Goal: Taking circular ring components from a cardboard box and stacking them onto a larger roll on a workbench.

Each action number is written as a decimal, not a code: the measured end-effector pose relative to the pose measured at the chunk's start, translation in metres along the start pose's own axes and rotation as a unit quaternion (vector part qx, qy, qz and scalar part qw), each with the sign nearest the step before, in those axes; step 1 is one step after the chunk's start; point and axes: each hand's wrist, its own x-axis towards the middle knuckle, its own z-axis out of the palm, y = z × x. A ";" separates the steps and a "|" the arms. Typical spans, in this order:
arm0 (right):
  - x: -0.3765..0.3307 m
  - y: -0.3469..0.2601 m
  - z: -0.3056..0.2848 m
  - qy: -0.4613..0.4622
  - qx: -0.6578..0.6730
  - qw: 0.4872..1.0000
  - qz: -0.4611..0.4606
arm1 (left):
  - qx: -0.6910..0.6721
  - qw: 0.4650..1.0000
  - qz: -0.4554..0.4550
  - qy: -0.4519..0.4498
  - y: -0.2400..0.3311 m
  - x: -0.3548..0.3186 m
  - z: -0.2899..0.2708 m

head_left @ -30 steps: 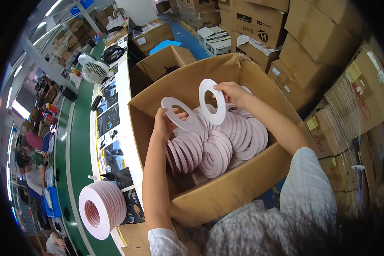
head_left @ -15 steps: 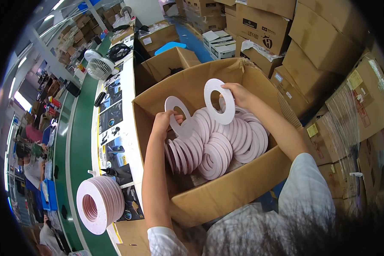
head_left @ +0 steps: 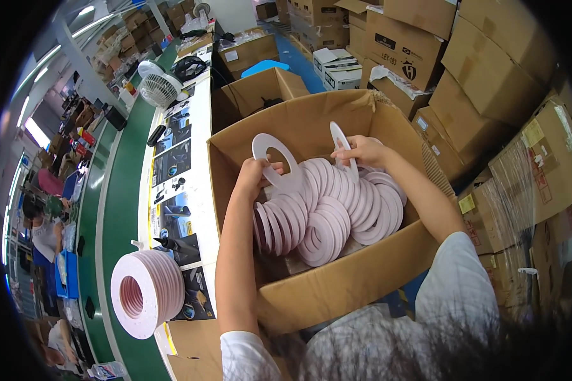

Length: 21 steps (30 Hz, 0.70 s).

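Both my arms reach over an open cardboard box filled with many flat, pale pinkish-white rings lying in overlapping rows. My left hand grips one white ring by its band, holding it up with its face toward me. My right hand pinches another white ring, which is turned nearly edge-on. The two held rings are apart, above the heaped ones. A neat stack of the same rings stands at the left, beside the printed work surface.
A green conveyor belt runs along the left, next to a white table edge with printed sheets. On it are a white fan and a black bottle. Stacked cartons rise at the right. Other people work at far left.
The ring in my right hand has turned from face-on to nearly edge-on and dropped slightly. My left hand's ring has risen a little and shifted right. The view has shifted slightly.
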 end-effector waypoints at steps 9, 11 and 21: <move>0.019 0.032 -0.011 0.116 -0.317 0.934 -0.120 | 0.434 0.892 0.036 0.123 -0.014 0.008 0.002; 0.016 0.014 0.006 0.166 -0.374 0.897 -0.167 | 0.501 0.840 0.109 0.179 -0.026 0.008 -0.011; 0.016 0.085 -0.017 0.035 -0.710 0.697 -0.092 | 0.841 0.442 0.274 -0.146 -0.079 0.007 0.021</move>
